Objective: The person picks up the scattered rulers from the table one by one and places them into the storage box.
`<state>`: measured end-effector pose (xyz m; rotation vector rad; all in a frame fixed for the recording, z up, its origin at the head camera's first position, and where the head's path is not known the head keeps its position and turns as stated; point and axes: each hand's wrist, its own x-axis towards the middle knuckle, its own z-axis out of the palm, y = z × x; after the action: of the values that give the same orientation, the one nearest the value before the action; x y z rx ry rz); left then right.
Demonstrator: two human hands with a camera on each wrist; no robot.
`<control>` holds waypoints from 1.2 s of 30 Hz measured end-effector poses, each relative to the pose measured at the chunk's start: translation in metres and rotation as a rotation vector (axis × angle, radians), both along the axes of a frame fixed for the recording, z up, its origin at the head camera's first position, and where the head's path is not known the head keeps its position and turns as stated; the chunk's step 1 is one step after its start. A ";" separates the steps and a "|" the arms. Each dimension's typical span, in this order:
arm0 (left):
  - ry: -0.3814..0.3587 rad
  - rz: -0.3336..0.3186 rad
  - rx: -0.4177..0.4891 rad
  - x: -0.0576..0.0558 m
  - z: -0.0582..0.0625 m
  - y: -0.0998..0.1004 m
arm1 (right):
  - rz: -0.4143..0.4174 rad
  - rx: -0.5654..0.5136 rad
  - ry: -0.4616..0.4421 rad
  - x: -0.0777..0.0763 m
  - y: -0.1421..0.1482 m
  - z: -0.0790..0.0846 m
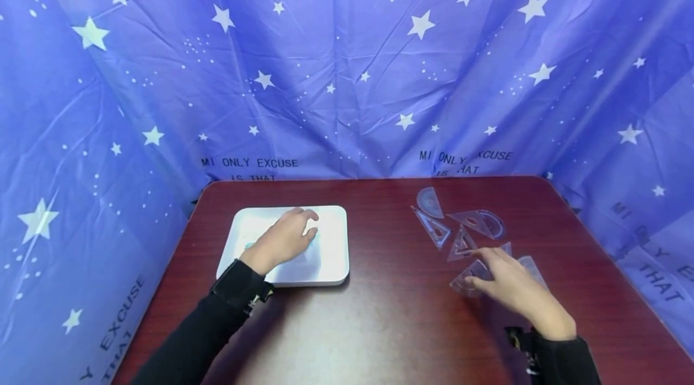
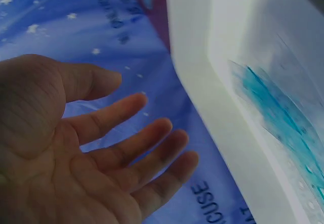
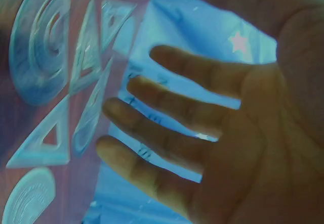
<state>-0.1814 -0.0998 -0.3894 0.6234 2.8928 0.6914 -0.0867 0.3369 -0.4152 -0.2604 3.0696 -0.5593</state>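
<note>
My left hand (image 1: pixel 284 241) hovers over the white tray (image 1: pixel 335 255) at the table's left, its fingers loosely spread and holding nothing. Inside the tray lie clear plastic pieces with teal colouring (image 2: pixel 283 118), partly hidden by the hand in the head view. My right hand (image 1: pixel 512 284) is above a scatter of clear plastic set squares and protractors, palm bare and fingers extended. Under its thumb shows a protractor (image 1: pixel 461 282); just past the fingertips lies a set square (image 1: pixel 461 245). The right wrist view shows a large protractor (image 3: pixel 20 57) and a set square (image 3: pixel 38 150).
Farther back on the right lie a half-round protractor (image 1: pixel 429 201), a slim set square (image 1: pixel 432 228) and another set square (image 1: pixel 472 221). The dark red wooden table (image 1: pixel 379 325) is bounded by a blue star-printed curtain (image 1: pixel 336 108) behind and at both sides.
</note>
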 end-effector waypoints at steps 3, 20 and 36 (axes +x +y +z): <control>0.030 0.019 0.040 0.013 0.004 0.006 | -0.085 0.016 -0.004 -0.005 0.015 -0.003; 0.239 0.058 0.139 0.069 -0.008 0.037 | -0.321 0.037 -0.338 -0.018 0.089 -0.024; 0.317 0.125 0.085 0.083 -0.018 0.047 | -0.626 0.017 -0.553 -0.020 0.095 -0.025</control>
<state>-0.0983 -0.0531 -0.4073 0.6160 3.2326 0.8015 -0.1063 0.4315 -0.4403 0.7493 2.5559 -0.4972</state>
